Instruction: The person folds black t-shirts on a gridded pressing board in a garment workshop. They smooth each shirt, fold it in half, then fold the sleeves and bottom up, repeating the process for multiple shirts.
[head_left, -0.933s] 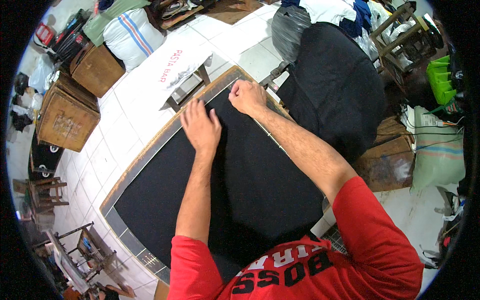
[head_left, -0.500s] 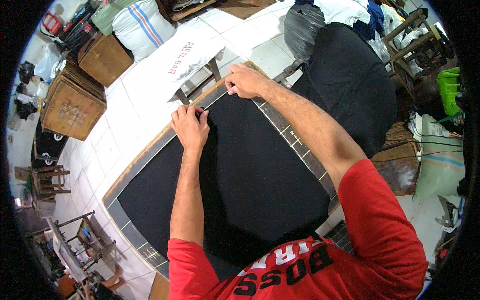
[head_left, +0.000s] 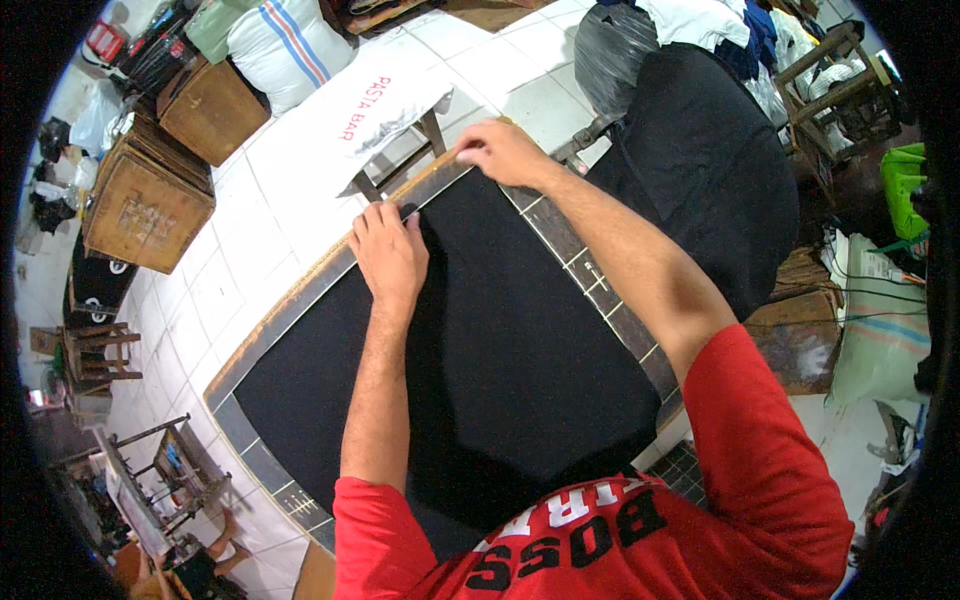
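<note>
A large sheet of black cloth (head_left: pixel 530 320) lies over a dark tabletop (head_left: pixel 240 435) marked with pale lines. My left hand (head_left: pixel 390 250) rests at the far edge, fingers bent over it; a small dark bit, apparently the cloth's edge, shows between thumb and forefinger. Farther right, my right hand (head_left: pixel 507 155) is over the table's far corner, just beyond the cloth's corner. Its fingers are bent, with the thumb apart, and I see no cloth between them. The fingertips are partly hidden.
A heap of black fabric (head_left: pixel 700 180) stands right of the table, beside a dark plastic bag (head_left: pixel 612 55). White sacking (head_left: pixel 390 105) covers a bench beyond the far edge. Brown boxes (head_left: pixel 150 205) and a striped white sack (head_left: pixel 285 50) stand far left; a wooden stool (head_left: pixel 825 90) is far right.
My right hand has shifted slightly up and away from the cloth's corner, its fingers loosening. My left hand has moved slightly up and right along the edge.
</note>
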